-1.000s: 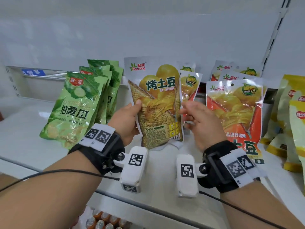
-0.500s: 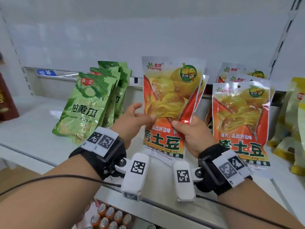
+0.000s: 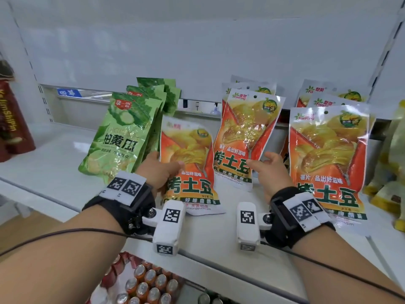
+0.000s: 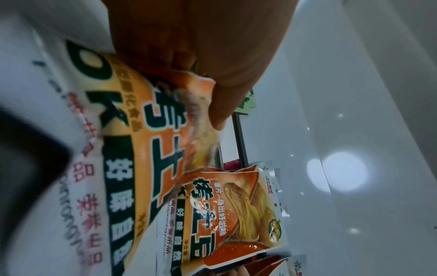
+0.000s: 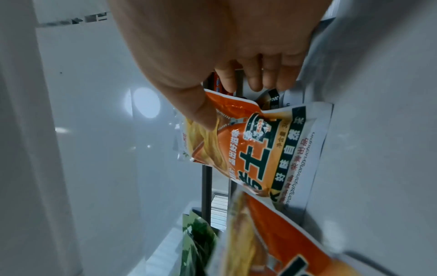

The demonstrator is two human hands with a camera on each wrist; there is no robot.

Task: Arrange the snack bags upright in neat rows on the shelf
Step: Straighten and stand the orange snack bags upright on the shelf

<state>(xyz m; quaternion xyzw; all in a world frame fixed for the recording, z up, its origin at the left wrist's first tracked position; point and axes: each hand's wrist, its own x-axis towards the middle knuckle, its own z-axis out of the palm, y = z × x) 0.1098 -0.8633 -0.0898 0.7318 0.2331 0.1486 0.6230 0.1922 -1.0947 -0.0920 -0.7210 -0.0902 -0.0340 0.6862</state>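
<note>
My left hand [image 3: 157, 170] grips an orange potato-chip bag [image 3: 188, 167] by its left edge, holding it upright and low at the front of the white shelf [image 3: 54, 154]. The left wrist view shows the left hand [image 4: 201, 56] pinching that bag [image 4: 146, 149]. My right hand [image 3: 271, 172] pinches the lower right edge of a second orange bag [image 3: 245, 132], which stands upright before others of its kind. In the right wrist view the right hand [image 5: 224, 56] has its thumb on this bag's [image 5: 260, 149] front.
A row of green cucumber bags [image 3: 122, 137] leans at the left. Another row of orange bags [image 3: 328, 154] stands at the right, with yellow bags [image 3: 392, 172] beyond it. A dark red pack [image 3: 11, 121] sits at far left. Cans [image 3: 149, 284] fill the shelf below.
Both hands held one orange bag up together. Now each hand holds its own bag: the right one stands further back in the row, the left one low at the front.
</note>
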